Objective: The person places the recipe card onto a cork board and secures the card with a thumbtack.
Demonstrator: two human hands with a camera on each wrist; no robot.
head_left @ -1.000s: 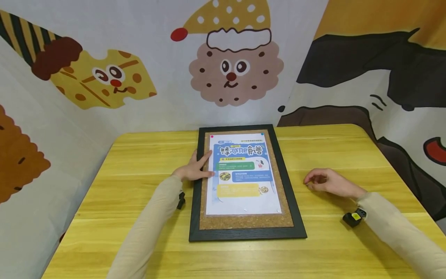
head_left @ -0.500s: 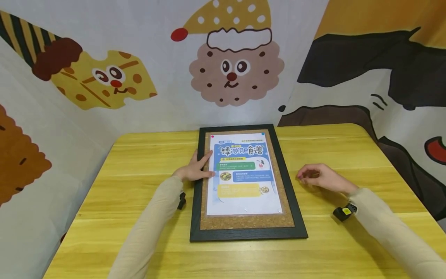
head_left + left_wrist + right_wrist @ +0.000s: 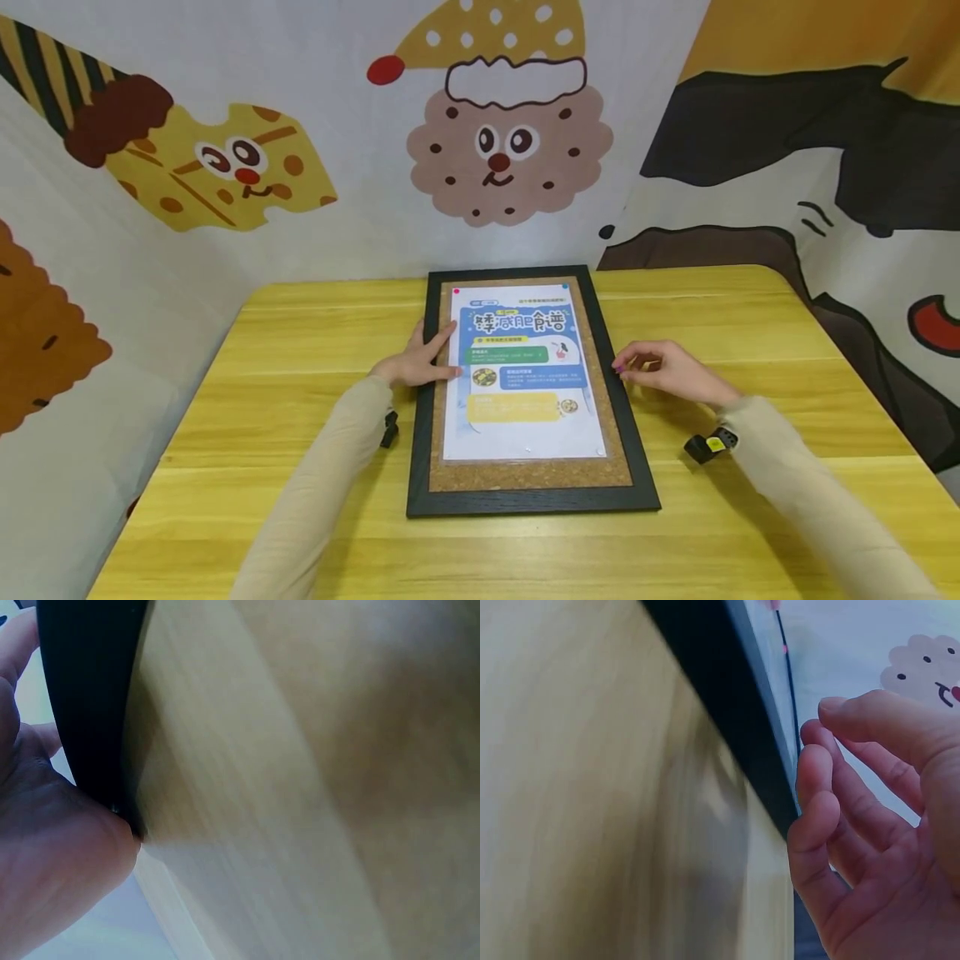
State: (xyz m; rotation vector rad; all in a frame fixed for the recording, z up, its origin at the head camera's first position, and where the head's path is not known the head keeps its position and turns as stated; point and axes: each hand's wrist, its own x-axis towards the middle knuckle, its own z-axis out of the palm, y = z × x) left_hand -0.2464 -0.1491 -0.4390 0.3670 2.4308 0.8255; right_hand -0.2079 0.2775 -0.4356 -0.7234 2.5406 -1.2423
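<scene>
A black-framed corkboard (image 3: 531, 477) lies flat on the table, bearing a printed sheet (image 3: 487, 442) with blue, green and yellow panels. A pink push pin (image 3: 456, 292) sits at the sheet's upper left corner and a blue one (image 3: 565, 287) at its upper right. My left hand (image 3: 411, 367) rests on the frame's left side, fingers spread, with fingertips over the sheet's edge. Beside the right side of the frame, my right hand (image 3: 673, 372) pinches a small purple-pink push pin (image 3: 618, 367) between thumb and fingertips. In the right wrist view that pin is hidden behind the fingers (image 3: 817, 817).
Pale dots, perhaps clear pins, show near the sheet's bottom edge. The yellow wood-grain table (image 3: 315, 333) extends on both sides of the board. Behind it hangs a white cloth (image 3: 360, 242) printed with cartoon biscuits and cheese.
My right hand has moved left, from the open table to the frame's right edge, with the small pin at its fingertips. The left hand and the board stay in place.
</scene>
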